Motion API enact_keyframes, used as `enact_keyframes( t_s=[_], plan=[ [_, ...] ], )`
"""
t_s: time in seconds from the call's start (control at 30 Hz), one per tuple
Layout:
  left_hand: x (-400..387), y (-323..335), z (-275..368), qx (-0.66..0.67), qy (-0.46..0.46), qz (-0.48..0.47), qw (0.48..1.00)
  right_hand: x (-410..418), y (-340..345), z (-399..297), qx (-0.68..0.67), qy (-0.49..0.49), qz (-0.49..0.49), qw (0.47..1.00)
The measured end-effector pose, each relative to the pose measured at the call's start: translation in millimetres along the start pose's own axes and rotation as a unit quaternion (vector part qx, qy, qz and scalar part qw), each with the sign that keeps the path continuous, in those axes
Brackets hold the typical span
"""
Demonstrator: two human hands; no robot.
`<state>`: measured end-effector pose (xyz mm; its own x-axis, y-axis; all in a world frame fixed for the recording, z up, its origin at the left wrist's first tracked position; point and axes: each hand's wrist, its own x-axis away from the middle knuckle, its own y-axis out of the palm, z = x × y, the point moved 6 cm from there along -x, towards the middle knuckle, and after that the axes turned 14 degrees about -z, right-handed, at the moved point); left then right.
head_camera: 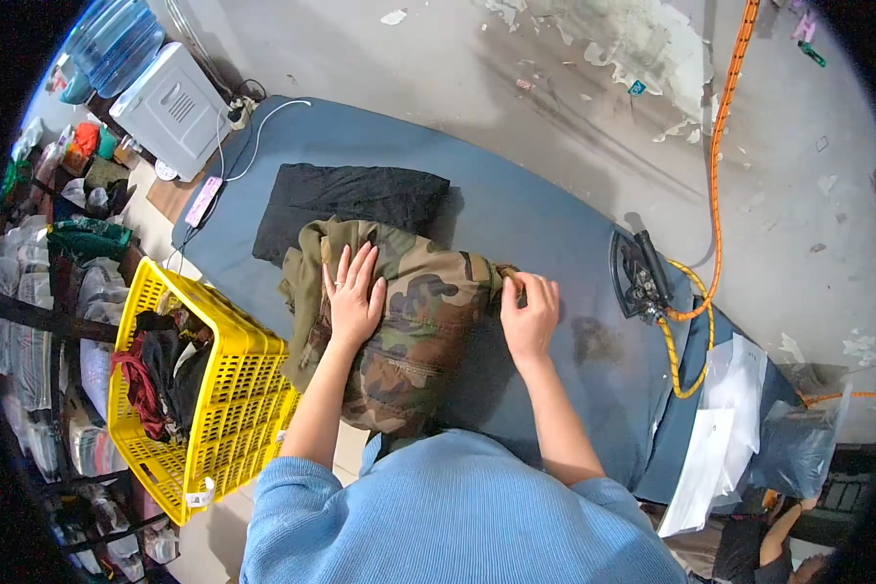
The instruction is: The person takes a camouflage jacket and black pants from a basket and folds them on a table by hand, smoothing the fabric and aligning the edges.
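Note:
A camouflage garment (423,321) with an olive lining lies bunched on a blue-grey ironing table (525,197), its near part hanging towards my body. My left hand (356,296) rests flat on its left part, fingers apart, a ring on one finger. With bent fingers, my right hand (529,314) pinches the garment's right edge. A folded black cloth garment (358,193) lies just beyond, partly covered by the camouflage one. Further right stands a steam iron (642,281) with an orange hose (717,168).
A yellow plastic basket (241,365) holding clothes stands left of the table. Plastic bags (737,409) hang at the right end. A pink power strip or phone (204,201) lies at the left edge, near a white water dispenser (171,109). Another person's arm (780,533) shows lower right.

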<state>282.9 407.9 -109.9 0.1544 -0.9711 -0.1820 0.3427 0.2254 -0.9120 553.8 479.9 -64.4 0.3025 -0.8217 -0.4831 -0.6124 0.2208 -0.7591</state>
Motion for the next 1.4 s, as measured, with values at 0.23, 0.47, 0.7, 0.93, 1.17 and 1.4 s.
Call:
enact_keyframes(
  t_s=[0.23,0.47,0.7,0.93,1.17,1.4],
  plan=[
    [-1,-14,8,0.015,0.013,-0.014,1.0,-18,54,15,-0.506,0.324,-0.283,0.747],
    [-15,-48,23,0.027,0.018,0.022,0.999,-22,44,-24,-0.666,0.38,-0.399,0.502],
    [-22,-23,35,0.038,0.036,-0.007,0.999,-9,54,-32,-0.628,0.332,-0.524,0.47],
    [-21,-23,43,0.035,0.119,-0.03,0.992,-9,61,-53,-0.713,0.263,-0.518,0.393],
    [-23,-12,35,-0.003,0.087,-0.079,0.993,-19,52,-22,-0.614,0.34,-0.416,0.578],
    [-28,-10,43,-0.059,0.089,-0.107,0.989,-13,16,52,-0.36,0.305,-0.18,0.863]
  ],
)
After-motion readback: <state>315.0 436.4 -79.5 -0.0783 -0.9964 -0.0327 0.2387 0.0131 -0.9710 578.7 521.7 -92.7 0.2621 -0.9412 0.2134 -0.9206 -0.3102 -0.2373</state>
